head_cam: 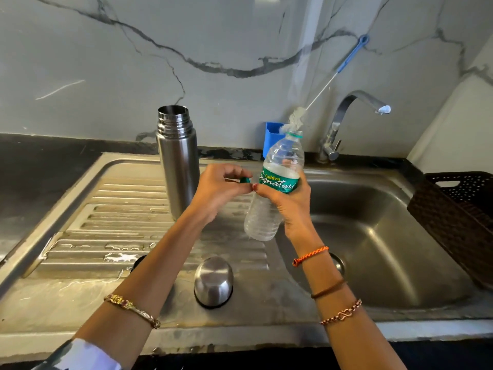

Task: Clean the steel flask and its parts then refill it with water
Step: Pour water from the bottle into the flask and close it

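Steel flask [178, 158]: stood upright and uncapped on the far part of the draining board [114, 209], left of both hands.
Right hand [289, 201]: wrapped around the middle of a plastic water bottle [274, 188], which tilted over the edge of the sink basin [386, 236], its mouth open.
Left hand [221, 188]: fingers curled, pinching the small green bottle cap [245, 180] just beside the bottle.
Steel cup lid [213, 281]: lay upside down on the near part of the board.
Bottle brush [330, 81]: leaned in a blue holder [270, 134] at the far wall, left of the tap [354, 116].
Basket [458, 222]: dark, woven, at the right.
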